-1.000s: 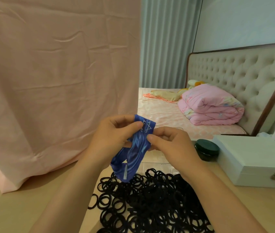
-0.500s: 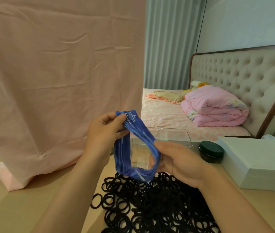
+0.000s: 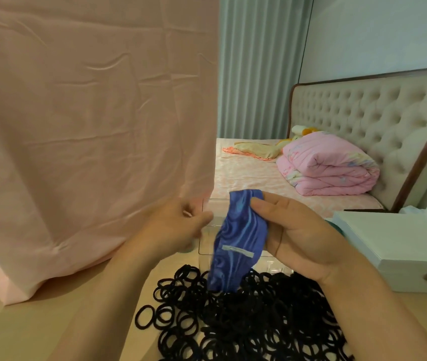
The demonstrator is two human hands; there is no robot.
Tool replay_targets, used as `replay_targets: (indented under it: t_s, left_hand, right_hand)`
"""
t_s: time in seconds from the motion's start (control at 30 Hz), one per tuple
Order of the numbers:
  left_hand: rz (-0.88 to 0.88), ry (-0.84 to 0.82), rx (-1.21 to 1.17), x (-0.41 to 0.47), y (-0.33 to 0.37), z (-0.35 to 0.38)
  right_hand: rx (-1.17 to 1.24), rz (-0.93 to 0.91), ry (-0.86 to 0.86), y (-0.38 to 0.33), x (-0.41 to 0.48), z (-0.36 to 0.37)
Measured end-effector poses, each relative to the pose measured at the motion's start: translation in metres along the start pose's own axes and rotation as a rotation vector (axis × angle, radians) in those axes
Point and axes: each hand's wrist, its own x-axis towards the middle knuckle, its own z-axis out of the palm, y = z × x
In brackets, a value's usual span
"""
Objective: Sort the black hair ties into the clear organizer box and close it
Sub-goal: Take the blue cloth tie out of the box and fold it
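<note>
Head view is showing the right thumb pressing a blue band against the fingers behind it, so the right hand is pinching the band near its top while the rest is hanging down to the ties. The left hand is blurring just beside the band, its fingers loosely curled and, as far as I can tell, holding nothing. Behind the band the box is standing on the desk, its lid seemingly raised. The ties are lying heaped in front of it, and I cannot tell whether any are lying inside. Judging from this, sorting is not yet beginning: the person is dealing with a stray thing first. The next move is probably calling for setting the band aside, away from the heap, then lifting ties in small bunches, since they are tangling together. A pale strip on the band is looking like a label, but its writing is too small to read. The white case at right is showing a latch and no lettering.
</note>
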Motion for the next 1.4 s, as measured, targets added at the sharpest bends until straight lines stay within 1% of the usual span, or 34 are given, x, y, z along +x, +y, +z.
replay_targets:
  t_s: [0.03, 0.07, 0.13, 0.17, 0.2, 0.23, 0.33, 0.4, 0.47, 0.53, 0.6, 0.67, 0.8, 0.9, 0.97, 1.0, 1.03, 1.1, 1.13, 1.17, 1.23, 1.3, 1.4]
  left_hand:
    - [0.053, 0.060, 0.000, -0.002, 0.003, 0.000]
    - [0.100, 0.048, -0.090, -0.006, 0.008, 0.001]
    - [0.149, -0.180, -0.307, -0.016, 0.020, 0.002]
    - [0.165, -0.281, -0.319, -0.019, 0.023, 0.003]
    - [0.188, -0.340, -0.301, -0.023, 0.025, 0.003]
    - [0.209, -0.360, -0.281, -0.024, 0.026, 0.004]
    - [0.199, -0.310, -0.289, -0.024, 0.028, 0.007]
    - [0.185, -0.245, -0.293, -0.023, 0.028, 0.009]
    - [0.196, -0.172, -0.291, -0.022, 0.027, 0.012]
    - [0.239, -0.105, -0.289, -0.019, 0.026, 0.017]
    - [0.314, -0.027, -0.252, -0.017, 0.024, 0.022]
    - [0.386, 0.053, -0.185, -0.015, 0.022, 0.025]
    - [0.418, 0.120, -0.160, -0.013, 0.022, 0.024]
    - [0.429, 0.157, -0.158, -0.012, 0.021, 0.023]
    - [0.431, 0.181, -0.181, -0.011, 0.019, 0.022]
    - [0.424, 0.147, -0.226, -0.011, 0.018, 0.021]
    - [0.405, 0.055, -0.280, -0.010, 0.016, 0.021]
    - [0.352, -0.204, -0.377, -0.008, 0.010, 0.024]
    - [0.321, -0.291, -0.388, -0.006, 0.007, 0.028]
    - [0.292, -0.334, -0.387, -0.004, 0.003, 0.033]
    - [0.226, -0.328, -0.373, 0.000, -0.003, 0.043]
    - [0.168, -0.306, -0.366, 0.002, -0.006, 0.049]
    - [0.141, -0.317, -0.366, 0.003, -0.009, 0.052]
  right_hand:
    - [-0.013, 0.007, 0.014, -0.003, -0.002, 0.002]
    - [-0.023, 0.016, 0.019, -0.005, -0.003, 0.003]
    - [-0.045, 0.030, 0.028, -0.008, -0.003, 0.005]
    - [-0.059, 0.034, 0.046, -0.008, -0.003, 0.004]
    - [-0.069, 0.039, 0.076, -0.009, -0.002, 0.003]
    - [-0.072, 0.047, 0.112, -0.009, -0.002, 0.002]
    - [-0.117, 0.054, 0.205, -0.010, -0.002, -0.004]
    - [-0.176, 0.065, 0.243, -0.011, -0.003, -0.005]
    - [-0.333, 0.114, 0.283, -0.012, -0.004, -0.002]
    - [-0.481, 0.178, 0.330, -0.012, -0.006, 0.002]
    - [-0.508, 0.203, 0.385, -0.012, -0.006, 0.005]
    - [-0.516, 0.197, 0.386, -0.012, -0.006, 0.006]
    - [-0.707, 0.086, 0.304, -0.012, -0.006, 0.006]
    - [-0.904, -0.025, 0.313, -0.011, -0.007, 0.006]
    - [-1.025, -0.096, 0.364, -0.011, -0.007, 0.005]
    - [-1.053, -0.138, 0.384, -0.012, -0.007, 0.005]
    - [-1.060, -0.171, 0.386, -0.013, -0.007, 0.005]
    - [-1.007, -0.213, 0.352, -0.015, -0.008, 0.006]
    - [-0.963, -0.217, 0.326, -0.015, -0.010, 0.007]
    - [-0.930, -0.223, 0.301, -0.016, -0.011, 0.007]
    - [-0.918, -0.255, 0.291, -0.016, -0.011, 0.006]
    - [-0.929, -0.301, 0.339, -0.015, -0.010, 0.004]
    - [-0.916, -0.360, 0.425, -0.014, -0.007, -0.001]
